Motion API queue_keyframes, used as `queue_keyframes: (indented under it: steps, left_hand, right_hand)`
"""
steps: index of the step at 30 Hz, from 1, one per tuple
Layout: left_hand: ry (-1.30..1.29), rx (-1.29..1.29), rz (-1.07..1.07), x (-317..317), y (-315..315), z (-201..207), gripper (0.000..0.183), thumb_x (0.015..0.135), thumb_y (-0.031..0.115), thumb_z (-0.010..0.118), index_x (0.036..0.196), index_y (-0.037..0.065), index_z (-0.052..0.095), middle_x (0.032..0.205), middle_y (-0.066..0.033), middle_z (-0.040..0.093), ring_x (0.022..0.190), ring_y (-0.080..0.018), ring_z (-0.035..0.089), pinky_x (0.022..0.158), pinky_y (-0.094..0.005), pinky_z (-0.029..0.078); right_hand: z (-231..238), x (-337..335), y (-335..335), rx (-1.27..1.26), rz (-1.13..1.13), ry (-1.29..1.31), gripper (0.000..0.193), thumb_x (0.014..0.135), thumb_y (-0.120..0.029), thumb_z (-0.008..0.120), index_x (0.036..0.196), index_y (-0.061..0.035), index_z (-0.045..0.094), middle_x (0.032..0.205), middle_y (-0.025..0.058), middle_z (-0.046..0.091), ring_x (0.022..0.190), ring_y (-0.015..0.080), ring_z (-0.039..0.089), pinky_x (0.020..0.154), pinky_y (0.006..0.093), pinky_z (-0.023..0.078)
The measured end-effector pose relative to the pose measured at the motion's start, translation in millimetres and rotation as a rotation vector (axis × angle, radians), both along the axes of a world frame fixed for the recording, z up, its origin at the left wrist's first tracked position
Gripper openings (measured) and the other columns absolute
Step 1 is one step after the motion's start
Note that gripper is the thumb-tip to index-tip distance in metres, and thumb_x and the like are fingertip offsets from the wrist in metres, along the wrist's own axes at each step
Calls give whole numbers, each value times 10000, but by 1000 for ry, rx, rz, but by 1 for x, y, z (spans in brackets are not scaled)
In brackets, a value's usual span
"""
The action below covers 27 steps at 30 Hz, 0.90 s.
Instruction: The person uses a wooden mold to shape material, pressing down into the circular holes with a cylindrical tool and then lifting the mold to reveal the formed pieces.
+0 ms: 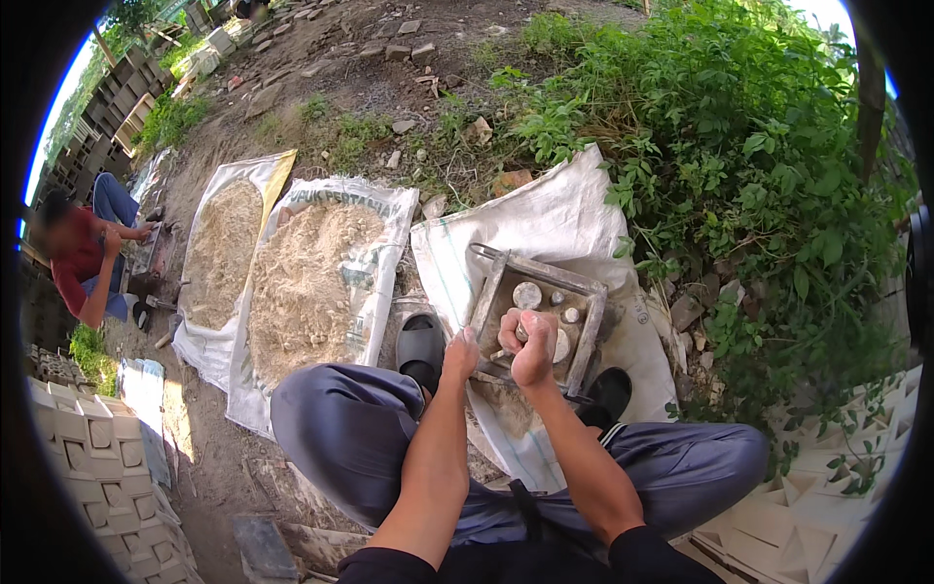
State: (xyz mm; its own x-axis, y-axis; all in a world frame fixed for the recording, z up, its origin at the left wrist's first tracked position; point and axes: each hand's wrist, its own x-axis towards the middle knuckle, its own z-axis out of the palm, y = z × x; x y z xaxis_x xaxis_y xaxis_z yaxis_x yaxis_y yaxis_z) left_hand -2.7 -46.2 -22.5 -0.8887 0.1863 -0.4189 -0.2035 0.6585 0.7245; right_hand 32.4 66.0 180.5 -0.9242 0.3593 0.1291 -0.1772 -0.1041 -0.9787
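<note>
Between my feet a square, dust-coated frame (595,286) lies tilted on a white woven sack (574,209). Inside it, pale round pieces of different sizes, such as a large disc (526,296), stand up from the sandy fill. My left hand (460,352) is closed at the frame's near left side, thumb up, and seems to grip its edge. Over the inside of the frame my right hand (530,346) makes a fist above the round pieces. Whatever that fist holds is mostly hidden by the fingers. Both hands are dusty.
Left of the frame, two sacks hold sandy powder, a nearer heap (311,282) and a farther heap (224,248). A co-worker (83,253) squats at the far left. Leafy plants (720,146) crowd the right. Pale patterned blocks (102,467) are stacked at lower left.
</note>
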Motion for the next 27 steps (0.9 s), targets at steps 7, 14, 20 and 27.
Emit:
queue_keyframes:
  steps: [7,14,20,27]
  left_hand:
    - [-7,112,126,-22,4,-14,619,981,480,263,1187,-25,555,1134,-318,567,1103,-471,504,956,-505,371]
    - [10,73,136,-28,-1,-4,579,966,495,319,1111,21,618,1031,-263,628,1023,-424,565,902,-470,423]
    - [44,-98,143,-25,7,6,501,957,467,363,1070,64,639,954,-215,660,946,-388,606,839,-470,459]
    - [124,-222,200,-24,13,10,416,943,409,400,991,67,632,902,-191,670,912,-389,613,810,-483,469]
  right_hand:
    - [32,-28,28,-161,211,-6,561,879,-446,360,468,-66,313,431,2,282,404,114,254,410,284,174]
    - [9,-46,31,-65,429,-73,598,881,-462,351,436,-72,258,416,4,242,392,126,228,411,287,177]
    - [-27,-39,28,-47,301,-95,636,885,-519,334,477,-32,362,442,18,350,407,116,323,418,279,227]
    - [-41,-23,-7,-103,-300,11,646,902,-604,323,521,-82,307,489,1,293,460,129,311,452,270,224]
